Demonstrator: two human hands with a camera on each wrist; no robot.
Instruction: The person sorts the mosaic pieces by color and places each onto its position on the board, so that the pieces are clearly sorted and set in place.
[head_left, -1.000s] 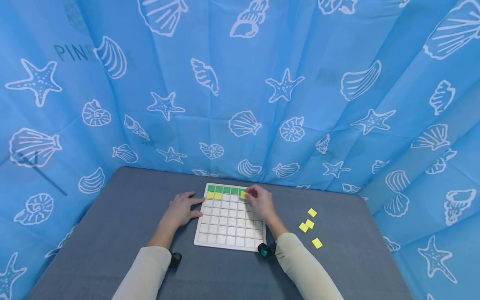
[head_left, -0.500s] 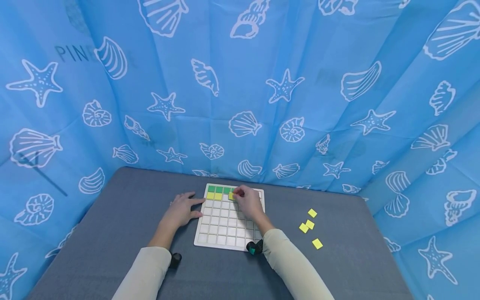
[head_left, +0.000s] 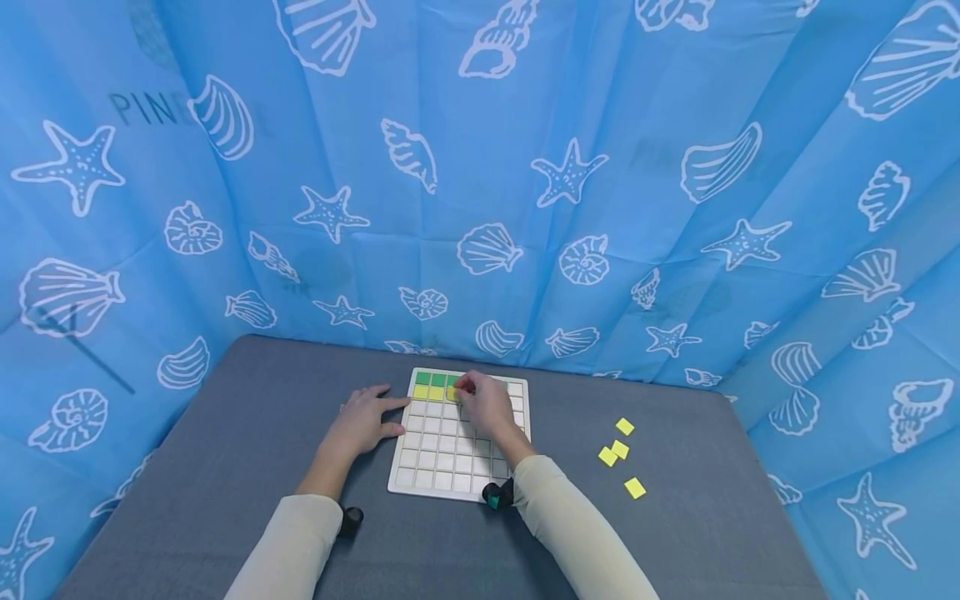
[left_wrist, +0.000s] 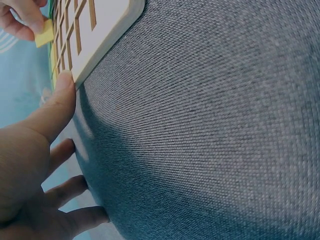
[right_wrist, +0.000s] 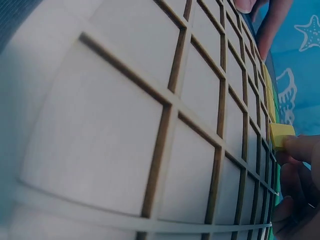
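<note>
A white grid board (head_left: 429, 458) lies on the table, with green square tiles (head_left: 423, 378) along its far row. Two yellow tiles (head_left: 428, 392) sit in the second row at the left. My right hand (head_left: 489, 406) pinches another yellow square tile (right_wrist: 281, 136) over the second row, just right of those two; its fingers hide part of the far rows. With fingers spread, my left hand (head_left: 365, 418) rests at the board's left edge, its thumb (left_wrist: 62, 95) touching the rim in the left wrist view.
Several loose yellow tiles (head_left: 619, 448) lie on the grey table (head_left: 697, 500) to the right of the board. A blue curtain (head_left: 480, 183) with white shell prints hangs behind the table. Both wrists wear a black strap with a camera.
My right hand has moved left along the second row with the yellow tile, from the right part of the board toward the two yellow tiles. The left hand has stayed still.
</note>
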